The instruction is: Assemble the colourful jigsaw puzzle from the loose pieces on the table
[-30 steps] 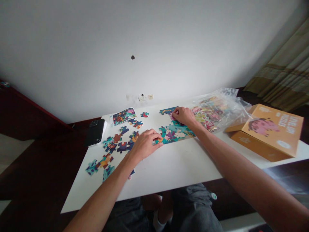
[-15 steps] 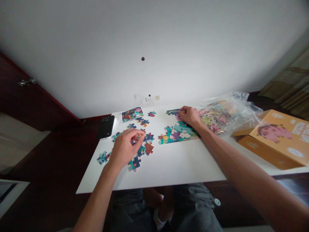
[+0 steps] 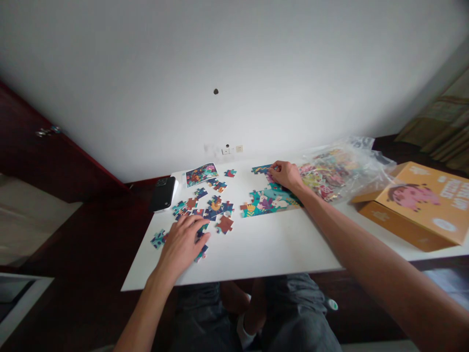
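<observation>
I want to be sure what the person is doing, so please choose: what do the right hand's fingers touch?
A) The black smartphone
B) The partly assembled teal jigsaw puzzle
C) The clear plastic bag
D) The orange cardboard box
B. The right hand rests its fingertips on the top edge of the partly assembled teal jigsaw puzzle.

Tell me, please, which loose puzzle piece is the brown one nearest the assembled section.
It is the reddish-brown piece just right of the left hand; the other brown piece sits farther left, among the blue pieces.

Cardboard puzzle pieces (image 3: 224,224), crinkled plastic bag (image 3: 361,168) (clear)
</observation>
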Tool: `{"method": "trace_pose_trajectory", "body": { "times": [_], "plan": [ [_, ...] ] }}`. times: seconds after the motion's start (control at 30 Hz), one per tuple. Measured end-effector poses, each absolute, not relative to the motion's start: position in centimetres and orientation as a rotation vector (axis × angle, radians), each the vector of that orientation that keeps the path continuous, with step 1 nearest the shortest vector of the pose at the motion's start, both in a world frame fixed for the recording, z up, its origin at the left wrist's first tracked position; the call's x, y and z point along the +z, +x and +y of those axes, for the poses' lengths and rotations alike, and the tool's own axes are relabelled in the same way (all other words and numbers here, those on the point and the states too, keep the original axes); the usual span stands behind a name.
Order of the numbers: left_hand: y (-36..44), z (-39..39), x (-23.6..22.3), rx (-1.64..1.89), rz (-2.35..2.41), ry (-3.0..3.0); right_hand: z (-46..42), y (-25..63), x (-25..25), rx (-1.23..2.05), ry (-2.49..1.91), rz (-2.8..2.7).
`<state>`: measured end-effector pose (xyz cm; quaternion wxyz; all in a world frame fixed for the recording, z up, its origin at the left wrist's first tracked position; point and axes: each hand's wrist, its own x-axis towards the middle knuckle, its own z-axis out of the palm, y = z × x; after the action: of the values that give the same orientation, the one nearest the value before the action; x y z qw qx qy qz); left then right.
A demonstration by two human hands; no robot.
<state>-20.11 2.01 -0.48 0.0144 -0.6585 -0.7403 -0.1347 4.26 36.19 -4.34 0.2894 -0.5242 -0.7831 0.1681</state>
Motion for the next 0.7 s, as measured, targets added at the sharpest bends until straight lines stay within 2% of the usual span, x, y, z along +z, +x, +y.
{"method": "trace_pose_trajectory", "body": {
  "times": [0.23,0.5,0.7],
  "plan": [
    [-16.9,4.2,-0.2,-0.348,-2.385,-2.011,36.2,4.4,-4.3,0.462,-1.399,-2.094],
    [-15.9,4.4,-0.1,-0.514,-2.522,-2.119,36.1,4.2,-4.1,0.455,-1.406,-2.110],
    [-14.8,4.1,-1.1,-0.492,-2.494,-2.083,35.9,4.2,-4.0,0.478,-1.418,-2.108]
  ]
}}
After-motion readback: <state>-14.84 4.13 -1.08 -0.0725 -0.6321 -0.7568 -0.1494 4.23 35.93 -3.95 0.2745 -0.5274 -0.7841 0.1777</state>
